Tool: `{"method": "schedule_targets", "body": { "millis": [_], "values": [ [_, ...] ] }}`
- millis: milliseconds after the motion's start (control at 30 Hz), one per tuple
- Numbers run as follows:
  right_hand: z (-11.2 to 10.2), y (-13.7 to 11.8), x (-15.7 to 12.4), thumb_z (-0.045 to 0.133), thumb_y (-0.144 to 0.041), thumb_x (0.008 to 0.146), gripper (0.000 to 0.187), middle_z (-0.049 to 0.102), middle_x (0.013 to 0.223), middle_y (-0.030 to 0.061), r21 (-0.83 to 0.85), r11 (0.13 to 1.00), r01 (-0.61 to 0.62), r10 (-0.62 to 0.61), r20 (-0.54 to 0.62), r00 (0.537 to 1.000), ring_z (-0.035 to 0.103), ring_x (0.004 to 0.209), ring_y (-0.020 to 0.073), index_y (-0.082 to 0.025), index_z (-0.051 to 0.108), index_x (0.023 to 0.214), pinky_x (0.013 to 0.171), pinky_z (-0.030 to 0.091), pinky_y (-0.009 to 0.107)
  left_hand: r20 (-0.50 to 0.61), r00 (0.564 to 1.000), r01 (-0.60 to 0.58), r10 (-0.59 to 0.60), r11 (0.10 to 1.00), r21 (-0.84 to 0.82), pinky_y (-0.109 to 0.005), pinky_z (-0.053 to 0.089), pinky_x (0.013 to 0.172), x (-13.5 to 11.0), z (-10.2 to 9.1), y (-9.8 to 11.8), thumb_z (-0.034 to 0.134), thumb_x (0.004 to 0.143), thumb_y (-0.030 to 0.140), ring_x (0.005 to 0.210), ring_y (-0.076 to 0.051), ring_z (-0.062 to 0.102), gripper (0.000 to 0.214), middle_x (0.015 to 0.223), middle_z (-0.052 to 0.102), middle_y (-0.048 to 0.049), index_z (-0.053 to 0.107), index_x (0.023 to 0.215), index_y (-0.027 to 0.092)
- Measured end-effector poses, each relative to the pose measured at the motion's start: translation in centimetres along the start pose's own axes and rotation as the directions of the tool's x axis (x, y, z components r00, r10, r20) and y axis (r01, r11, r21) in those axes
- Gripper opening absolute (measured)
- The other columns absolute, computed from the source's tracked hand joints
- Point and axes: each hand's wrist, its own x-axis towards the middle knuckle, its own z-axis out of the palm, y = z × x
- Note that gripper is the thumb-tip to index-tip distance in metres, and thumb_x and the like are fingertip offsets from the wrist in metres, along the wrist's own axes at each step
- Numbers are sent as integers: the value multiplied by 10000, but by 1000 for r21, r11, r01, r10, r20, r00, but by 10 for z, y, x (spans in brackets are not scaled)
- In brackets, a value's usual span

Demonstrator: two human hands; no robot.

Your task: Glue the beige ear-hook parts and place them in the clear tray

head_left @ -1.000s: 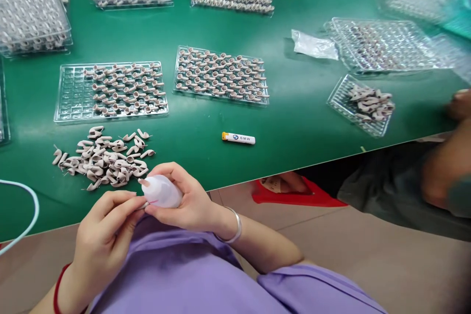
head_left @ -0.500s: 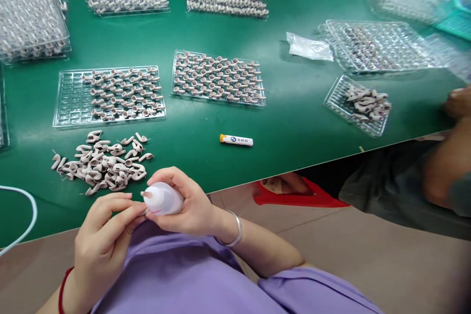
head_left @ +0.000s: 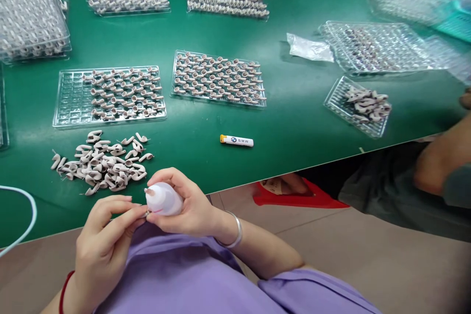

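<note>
My right hand [head_left: 187, 203] is wrapped round a small white squeeze bottle [head_left: 164, 198], its nozzle pointing left and up. My left hand [head_left: 105, 240] pinches a tiny part against the bottle's underside; the part is mostly hidden by my fingertips. Both hands hover at the near edge of the green table [head_left: 294, 122], over my purple lap. Just beyond them lies a loose pile of small beige curved parts [head_left: 101, 162].
Clear trays of the beige parts [head_left: 110, 94] [head_left: 219, 78] sit behind the pile, more trays at the back. A white lighter [head_left: 236, 141] lies mid-table. A small tray [head_left: 358, 104] and a co-worker's arm [head_left: 441, 157] are at the right. A pale cable [head_left: 22, 206] loops at left.
The view has shifted slightly. My hands and the bottle stay nearly in place, the nozzle tipping a little. The co-worker's hand at the right edge has drawn back out of view.
</note>
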Motion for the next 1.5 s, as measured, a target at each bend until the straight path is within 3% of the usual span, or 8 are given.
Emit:
{"method": "schedule_targets", "body": {
  "millis": [167,267,500,700,967,1100,1233,1500],
  "values": [
    [-8,-3,-5,748,-429,800,558,574,1004,25,31,998,-62,61,44,997,603,782,121,-262,377,1181,672,530,237,-8,999,46,-46,999,20,-274,538,778,-6,-1,0,618,884,95,897,-161,642,297,937,665,-16,668,1126,261],
    [-18,-2,-15,674,-348,875,471,580,1030,33,-142,989,-44,48,30,998,616,851,136,-267,362,1217,706,527,243,-55,996,71,-67,994,83,-271,516,743,-14,-3,-7,670,852,81,819,-144,630,344,926,679,-7,660,1149,255],
    [-26,7,-27,715,-304,844,377,680,982,51,-511,837,196,-210,30,977,656,801,174,-250,525,1165,701,545,298,-55,998,2,16,953,303,-314,506,742,-25,-5,-26,714,816,91,750,-170,626,343,876,719,-31,680,1130,225],
    [-26,9,-28,693,-259,852,423,714,955,68,-536,781,319,-312,107,944,636,719,174,-245,527,1240,658,542,314,-56,998,24,-6,944,329,-308,494,725,-27,-1,-27,717,812,89,742,-166,604,324,851,684,-33,685,1109,214],
    [-20,7,-29,765,-371,808,492,682,1025,60,-404,913,55,-91,-70,993,670,839,166,-219,557,1228,731,557,261,-48,992,125,-118,979,161,-270,498,725,-23,-2,-13,669,858,104,782,-137,624,255,897,666,-12,678,1088,214],
    [-18,9,-31,723,-299,846,483,650,983,37,-395,907,149,-188,-61,980,629,743,137,-253,491,1268,651,540,240,-66,993,114,-102,971,212,-278,494,710,-23,0,-14,695,837,112,739,-138,617,251,853,670,-9,690,1068,211],
    [-21,11,-33,699,-243,856,475,669,988,64,-529,797,291,-327,28,945,613,760,164,-247,492,1283,675,543,285,-94,994,78,-54,957,278,-288,492,694,-26,3,-20,721,806,87,709,-143,605,272,829,674,-18,696,1052,201],
    [-25,15,-33,673,-199,840,488,677,871,71,-590,709,386,-375,147,915,564,671,171,-197,505,1299,597,515,300,-78,996,59,-38,958,282,-299,485,692,-28,5,-23,733,787,51,726,-148,587,317,842,664,-36,690,1077,172]
  ]
}}
